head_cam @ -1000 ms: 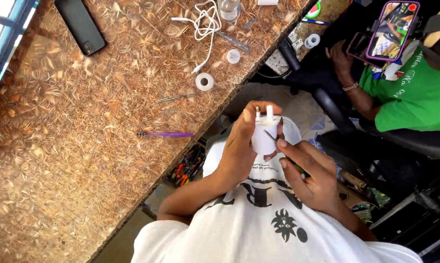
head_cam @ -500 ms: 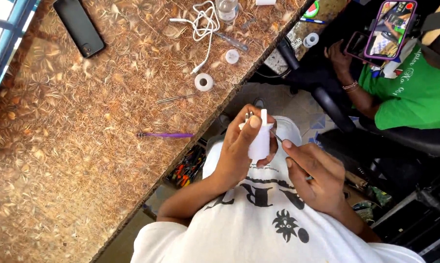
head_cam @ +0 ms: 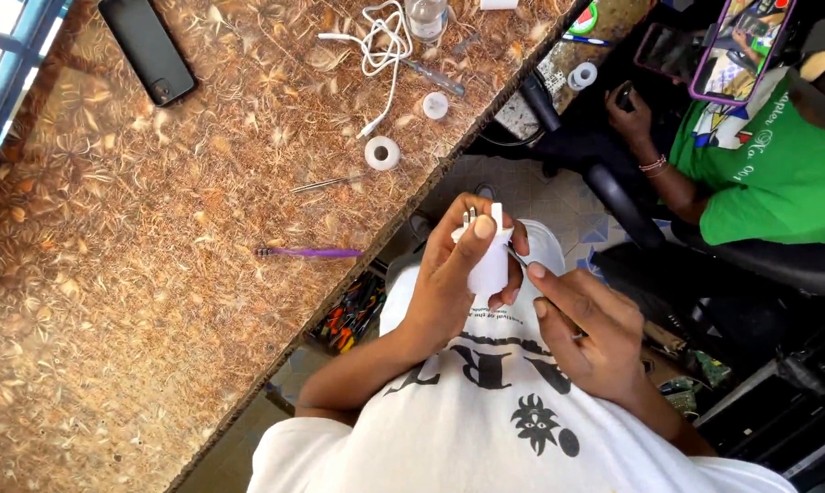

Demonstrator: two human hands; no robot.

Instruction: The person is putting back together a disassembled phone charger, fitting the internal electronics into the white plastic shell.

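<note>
Beside the brown table (head_cam: 157, 274), left hand (head_cam: 454, 274) grips white plug (head_cam: 491, 265); right hand (head_cam: 586, 333) pinches a half-hidden tool (head_cam: 516, 258)

Repair workshop: screwdrivers (head_cam: 350, 318) under patterned bench (head_cam: 157, 274), tape rolls (head_cam: 381, 152), cable (head_cam: 381, 41).

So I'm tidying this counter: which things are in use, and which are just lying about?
In use:
left hand grips white plug adapter
right hand holds thin metal tool

Lying about:
black phone
white cable
tape roll
purple tool
</note>
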